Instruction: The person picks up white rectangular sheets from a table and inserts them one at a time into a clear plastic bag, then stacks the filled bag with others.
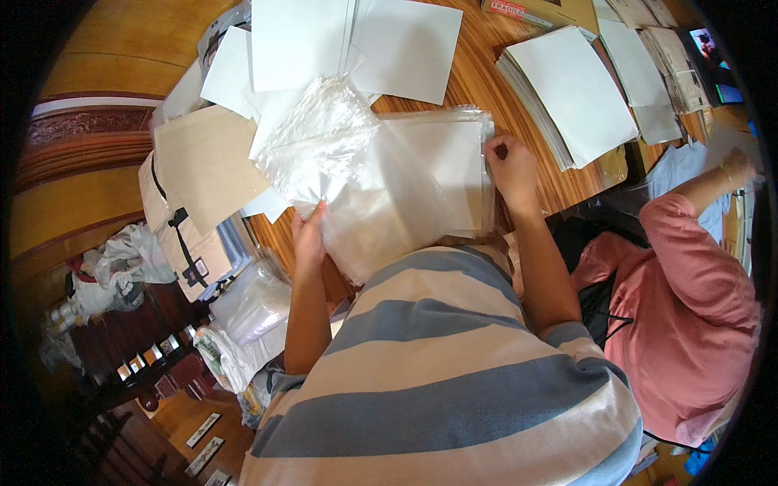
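My left hand (308,236) grips the near left side of a clear plastic bag (332,150), thumb on top. The bag is crinkled and shiny and lies partly over a stack of flat clear sleeves (433,174) with pale sheets showing through. At the stack's right edge my right hand (512,170) pinches the rim of a sleeve between thumb and curled fingers. How many layers it has hold of cannot be seen. The stack rests on the wooden table (478,69) right in front of my body.
Loose white sheets (300,44) and a tan sheet (215,166) spread at the far left. A thick pile of white paper (575,97) stands at the right, near a cardboard box (559,12). Close on my right sits a person in a pink top (681,324). Plastic bags (251,308) lie left.
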`<state>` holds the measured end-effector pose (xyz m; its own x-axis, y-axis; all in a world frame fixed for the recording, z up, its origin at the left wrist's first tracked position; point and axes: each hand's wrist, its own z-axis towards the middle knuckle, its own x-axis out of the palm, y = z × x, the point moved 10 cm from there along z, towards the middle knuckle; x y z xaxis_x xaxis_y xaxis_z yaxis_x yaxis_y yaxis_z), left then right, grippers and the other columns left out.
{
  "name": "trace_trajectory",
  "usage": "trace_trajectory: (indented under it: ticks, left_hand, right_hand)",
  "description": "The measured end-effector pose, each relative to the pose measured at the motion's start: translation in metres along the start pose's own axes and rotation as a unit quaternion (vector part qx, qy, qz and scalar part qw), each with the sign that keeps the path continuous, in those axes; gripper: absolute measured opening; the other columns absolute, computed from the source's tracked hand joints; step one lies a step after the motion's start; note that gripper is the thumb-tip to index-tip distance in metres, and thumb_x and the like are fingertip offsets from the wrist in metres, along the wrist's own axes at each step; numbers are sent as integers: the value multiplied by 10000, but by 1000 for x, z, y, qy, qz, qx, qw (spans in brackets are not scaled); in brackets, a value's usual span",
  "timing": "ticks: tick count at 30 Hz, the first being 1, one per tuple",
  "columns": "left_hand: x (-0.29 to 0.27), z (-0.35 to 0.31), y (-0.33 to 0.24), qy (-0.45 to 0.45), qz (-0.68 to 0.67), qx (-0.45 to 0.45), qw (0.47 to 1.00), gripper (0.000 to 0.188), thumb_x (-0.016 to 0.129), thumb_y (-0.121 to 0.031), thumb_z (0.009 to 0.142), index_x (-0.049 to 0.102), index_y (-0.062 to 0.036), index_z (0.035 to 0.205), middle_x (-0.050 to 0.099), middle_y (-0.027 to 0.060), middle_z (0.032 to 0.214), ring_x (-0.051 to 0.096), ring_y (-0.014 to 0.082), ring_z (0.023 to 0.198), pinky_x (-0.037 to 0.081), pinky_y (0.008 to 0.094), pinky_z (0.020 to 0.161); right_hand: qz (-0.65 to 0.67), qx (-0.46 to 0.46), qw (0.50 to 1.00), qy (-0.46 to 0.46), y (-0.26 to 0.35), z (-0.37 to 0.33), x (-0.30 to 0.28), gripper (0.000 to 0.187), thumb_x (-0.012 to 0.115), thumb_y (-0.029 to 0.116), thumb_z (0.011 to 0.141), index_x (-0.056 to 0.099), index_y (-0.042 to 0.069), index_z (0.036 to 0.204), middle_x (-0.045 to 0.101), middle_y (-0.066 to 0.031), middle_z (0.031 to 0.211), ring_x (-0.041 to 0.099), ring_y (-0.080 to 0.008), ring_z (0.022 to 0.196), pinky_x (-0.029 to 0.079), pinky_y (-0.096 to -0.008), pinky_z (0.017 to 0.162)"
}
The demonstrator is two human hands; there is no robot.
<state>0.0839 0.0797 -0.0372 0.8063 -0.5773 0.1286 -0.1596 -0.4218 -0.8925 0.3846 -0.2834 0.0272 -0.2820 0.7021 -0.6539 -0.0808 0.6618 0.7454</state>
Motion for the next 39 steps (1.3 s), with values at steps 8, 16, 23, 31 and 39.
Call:
trace_trajectory:
  ticks: [8,16,23,31,39]
  left_hand:
    - [3,-1,-1,16,-8,-3,1000,386,719,-84,940,577,2,1289,674,97,1199,642,181,1034,514,344,898]
    - [-1,1,2,9,1,-15,1000,409,706,-78,946,557,3,1319,675,100,1196,649,188,1025,522,348,894]
    - [-1,1,2,7,-3,1,1000,419,720,-77,936,559,5,1314,674,109,1196,654,192,1011,529,342,886]
    - [-1,2,2,-5,15,2,1000,431,747,-93,920,574,2,1302,676,97,1190,644,186,1029,516,340,908]
    - [-7,5,9,0,-3,-11,1000,441,748,-93,919,566,6,1308,669,103,1199,640,191,1041,520,341,908]
  right_hand:
    - [50,-84,993,-74,-4,5,0,184,736,110,861,707,-14,993,717,-206,824,707,-359,758,547,-430,694]
    - [-56,-121,989,-58,31,-8,-15,180,672,197,939,671,19,963,716,-175,886,696,-379,751,543,-466,637]
    - [-186,-166,966,-63,84,-24,-28,245,617,265,983,600,23,953,664,-185,884,672,-424,784,522,-515,642]
    - [56,-89,993,-54,24,17,-8,342,744,287,900,662,-17,1034,688,-208,904,678,-405,779,540,-454,677]
    - [-123,-141,970,-157,52,15,-23,188,735,262,892,739,79,935,713,-113,840,707,-348,746,560,-442,652]
